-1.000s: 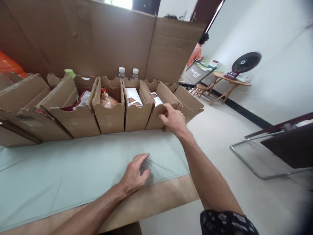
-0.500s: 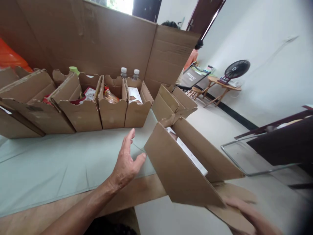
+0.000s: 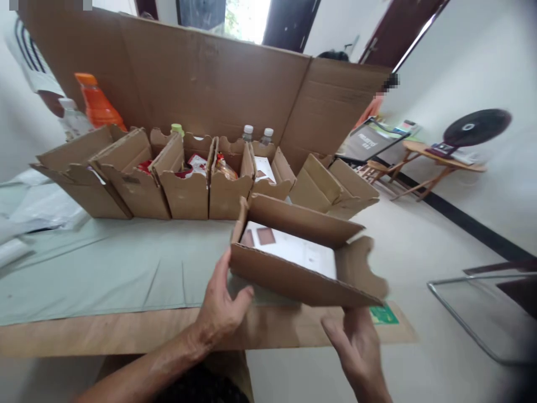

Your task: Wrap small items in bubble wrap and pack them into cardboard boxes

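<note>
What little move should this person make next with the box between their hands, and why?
Perhaps bring the left hand firmly onto the left end of the cardboard box: it looks open there, contact unclear, while the right hand is under the right end. With a white package inside, support at both ends would likely be steadier.

Right hand point(image 3: 357, 344) partly hidden by box point(image 3: 293, 282)

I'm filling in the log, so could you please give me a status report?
Left grip open at box's left end; right grip at its right end. White pack inside. Other boxes just behind.
</note>
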Tool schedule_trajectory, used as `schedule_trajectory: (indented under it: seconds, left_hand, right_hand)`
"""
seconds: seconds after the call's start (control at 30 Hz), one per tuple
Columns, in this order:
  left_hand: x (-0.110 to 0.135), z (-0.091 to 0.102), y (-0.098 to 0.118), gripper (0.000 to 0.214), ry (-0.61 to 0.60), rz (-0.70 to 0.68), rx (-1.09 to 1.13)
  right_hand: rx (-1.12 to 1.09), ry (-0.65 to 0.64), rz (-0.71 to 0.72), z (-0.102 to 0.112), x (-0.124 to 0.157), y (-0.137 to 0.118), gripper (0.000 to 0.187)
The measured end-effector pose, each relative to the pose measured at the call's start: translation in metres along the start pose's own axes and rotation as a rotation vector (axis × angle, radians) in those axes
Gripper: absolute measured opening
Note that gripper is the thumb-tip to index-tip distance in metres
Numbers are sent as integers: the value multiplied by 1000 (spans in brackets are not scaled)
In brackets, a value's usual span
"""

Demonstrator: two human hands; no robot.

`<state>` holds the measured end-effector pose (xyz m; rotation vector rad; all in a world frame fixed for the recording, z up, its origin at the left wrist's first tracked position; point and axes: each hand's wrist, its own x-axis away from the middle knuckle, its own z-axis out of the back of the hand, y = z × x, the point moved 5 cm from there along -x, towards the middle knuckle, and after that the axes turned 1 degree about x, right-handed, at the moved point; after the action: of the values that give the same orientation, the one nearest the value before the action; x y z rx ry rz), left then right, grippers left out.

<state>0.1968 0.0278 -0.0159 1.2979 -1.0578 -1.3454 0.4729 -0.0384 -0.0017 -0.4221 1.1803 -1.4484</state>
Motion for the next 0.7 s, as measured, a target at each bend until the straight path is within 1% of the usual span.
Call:
schedule_trajectory:
  seconds: [0.07,0.13,0.2,0.27,0.33,0.43,0.5,0.57,0.63,0.7]
  left_hand:
    - [-17,32,1,80,134,-22,-37]
    - [-37,58,5,80,211,-62,-83]
    - [-51,76,5,83,229,-81,-125]
    - [-57,84,-1,87,204,-73,-150]
    - [-54,87,-11,90,179,-50,-160]
    - [-39,91,-26,90,173,-11,-167]
    - [-27,96,-29,86,144,0,-200]
    - [-18,104,-28,81,94,-7,-267]
    - [-10,121,-23,72,66,-33,-364]
    - [-4,150,-19,58,100,-60,-477]
  right_hand:
    - [-33,-131,61,-39,-36,-9,67]
    - [-95,-238,107,-78,-63,-17,66]
    - [-131,-279,122,-108,-78,-21,68]
    - [-119,-247,90,-122,-82,-17,67]
    - [-84,-201,27,-122,-78,-9,65]
    - [-9,-174,-63,-106,-62,3,62]
    - [89,-189,-120,-93,-51,10,59]
    - [192,-214,-149,-88,-42,17,56]
    - [243,-239,-103,-93,-37,24,53]
    - [239,-286,12,-107,-34,32,47]
